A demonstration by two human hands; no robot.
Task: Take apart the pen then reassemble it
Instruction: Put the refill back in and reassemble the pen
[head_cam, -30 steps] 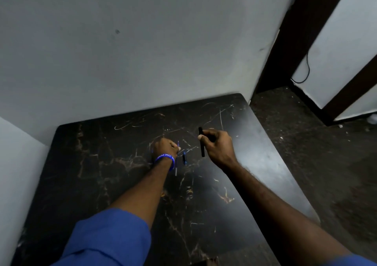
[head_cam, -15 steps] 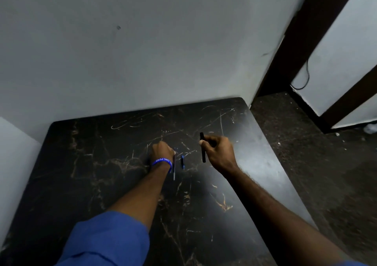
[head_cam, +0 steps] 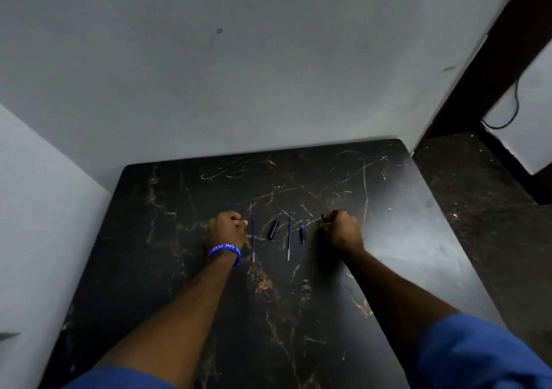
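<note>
Nearest: both forearms come up over the dark marbled worktop (head_cam: 179, 299), blue sleeves at the bottom edge, blue wristband (head_cam: 224, 252) on the left wrist.

Pen is in pieces, laid out in a row between the hands. L to R: thin blue refill (head_cam: 253, 236) just beside the left hand (head_cam: 225, 229); short black piece (head_cam: 273, 230), slightly tilted; second thin rod (head_cam: 289, 236); small black-and-blue piece (head_cam: 302, 234). The two rods have long axes running near-to-far, approx parallel, pale tips toward the person. Short bits lie roughly the same way.

Left hand: fingers curled into a loose fist on the worktop, can't tell if anything's inside. Right hand (head_cam: 340, 229): fingers clenched round a black barrel piece (head_cam: 323, 217), only its end poking out up-left.

Handling, my read: all parts very light, stiff plastic, smooth, so prone to rolling or skidding. Rods are thin and could bend; pinch mid-length w/ fingertips, not at the tip. Short pieces: pinch across the sides.

Far: pale wall behind the worktop.
</note>
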